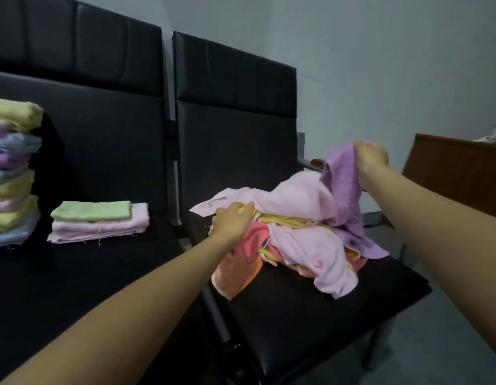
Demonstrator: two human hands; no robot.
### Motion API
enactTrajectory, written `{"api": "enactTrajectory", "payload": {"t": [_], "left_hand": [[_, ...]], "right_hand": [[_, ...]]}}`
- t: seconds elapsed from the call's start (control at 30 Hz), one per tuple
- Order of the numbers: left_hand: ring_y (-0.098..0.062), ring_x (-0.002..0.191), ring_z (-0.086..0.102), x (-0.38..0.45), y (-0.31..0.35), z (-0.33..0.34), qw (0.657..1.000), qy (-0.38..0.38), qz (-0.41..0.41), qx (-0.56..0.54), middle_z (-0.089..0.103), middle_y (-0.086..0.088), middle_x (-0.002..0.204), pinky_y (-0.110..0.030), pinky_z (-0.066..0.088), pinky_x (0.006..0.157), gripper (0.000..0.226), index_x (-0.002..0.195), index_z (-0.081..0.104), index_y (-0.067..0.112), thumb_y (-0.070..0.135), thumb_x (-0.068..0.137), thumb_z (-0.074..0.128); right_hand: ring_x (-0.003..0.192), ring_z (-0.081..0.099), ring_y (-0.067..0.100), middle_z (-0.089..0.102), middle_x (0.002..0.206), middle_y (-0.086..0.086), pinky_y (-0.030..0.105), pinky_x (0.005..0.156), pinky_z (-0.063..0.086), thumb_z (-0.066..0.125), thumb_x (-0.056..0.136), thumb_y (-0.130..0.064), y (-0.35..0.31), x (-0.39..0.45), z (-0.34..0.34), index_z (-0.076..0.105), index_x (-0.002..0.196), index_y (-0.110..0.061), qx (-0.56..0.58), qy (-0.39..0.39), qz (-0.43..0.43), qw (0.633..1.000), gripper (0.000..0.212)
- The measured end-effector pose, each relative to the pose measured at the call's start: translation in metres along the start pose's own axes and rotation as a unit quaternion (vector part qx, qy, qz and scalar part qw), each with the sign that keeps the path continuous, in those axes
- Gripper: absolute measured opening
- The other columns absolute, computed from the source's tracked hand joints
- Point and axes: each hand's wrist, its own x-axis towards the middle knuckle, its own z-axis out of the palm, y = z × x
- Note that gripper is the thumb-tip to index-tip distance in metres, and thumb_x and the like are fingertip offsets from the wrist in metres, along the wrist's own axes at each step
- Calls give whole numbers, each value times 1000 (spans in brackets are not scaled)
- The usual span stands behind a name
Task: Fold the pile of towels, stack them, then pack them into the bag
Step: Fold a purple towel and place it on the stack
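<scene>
Above pile [291, 240], right-hand grip [370, 157] on purple towel [345, 190]

Looks like waiting area or office lobby. Row of linked black padded seats [235, 140] with metal frame, plain pale grey wall [380, 51], grey floor [449, 343], brown wooden desk or cabinet [458, 173] at right.

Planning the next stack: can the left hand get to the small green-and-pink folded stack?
Probably yes. The left hand rests on the pile, the small stack lies uncovered to its left.
</scene>
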Motion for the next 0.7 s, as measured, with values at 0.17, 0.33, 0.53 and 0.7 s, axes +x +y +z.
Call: {"api": "enactTrajectory", "payload": {"t": [0.17, 0.33, 0.53, 0.7], "left_hand": [[-29, 122, 48, -24, 34, -18, 995, -20, 41, -85, 48, -7, 139, -40, 41, 102, 47, 134, 53, 25, 49, 95, 40], [-23, 111, 54, -40, 91, -43, 960, -43, 38, -273, 55, -5, 124, -35, 47, 86, 34, 122, 55, 20, 41, 101, 40], [-18, 103, 65, -72, 172, -103, 895, -43, 159, -415, 69, -1, 113, -36, 52, 92, 55, 122, 62, 27, 62, 99, 26], [-17, 85, 65, -108, 179, -182, 903, 98, 185, -374, 70, -6, 94, -24, 53, 72, 61, 108, 65, 13, 60, 99, 27]], "right_hand": [[62, 50, 11, 52, 81, -1, 20, 60, 50, 34, 102, -16, -52, -14, -21, 46, 77, -17, 258, -63, 93, 960, 28], [80, 56, 23, 60, 91, 8, 34, 83, 46, 27, 103, -21, -126, -21, -17, 57, 83, -9, 433, -105, 136, 885, 38], [66, 59, 27, 62, 69, 14, 38, 76, 49, 32, 101, -15, -252, -71, 11, 57, 76, -5, 472, -223, 52, 851, 37], [65, 53, 23, 57, 67, 11, 32, 75, 49, 39, 98, -10, -278, -131, 61, 53, 69, -8, 442, -245, 47, 862, 32]]}}
